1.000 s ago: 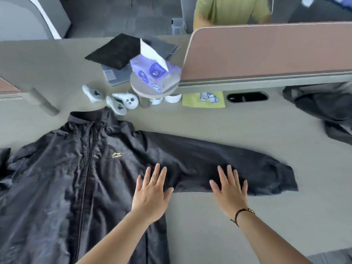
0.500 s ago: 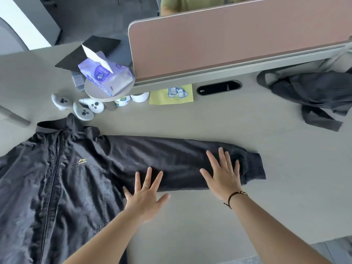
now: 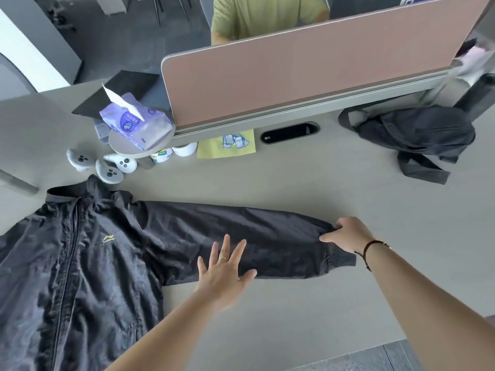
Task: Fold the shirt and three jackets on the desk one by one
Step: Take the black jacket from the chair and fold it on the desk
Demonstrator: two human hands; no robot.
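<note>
Black jacket (image 3: 80,263) flat, sleeve outstretched; dark garment (image 3: 417,137) crumpled far right

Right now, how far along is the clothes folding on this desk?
Early on. Nothing looks folded yet. In hand: the black jacket lies spread flat, zipped, its sleeve stretched out sideways; the left hand presses flat on the sleeve while the right hand pinches it near the cuff. Left: this jacket's folds, plus the dark heap crumpled at the far right. Other garments aren't in view.

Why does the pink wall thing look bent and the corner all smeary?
Head view: its wide-angle lens bows the pink divider and desk edges; the top right corner is blurred; soft, even light, with faint shadows under both hands, left and right.
</note>
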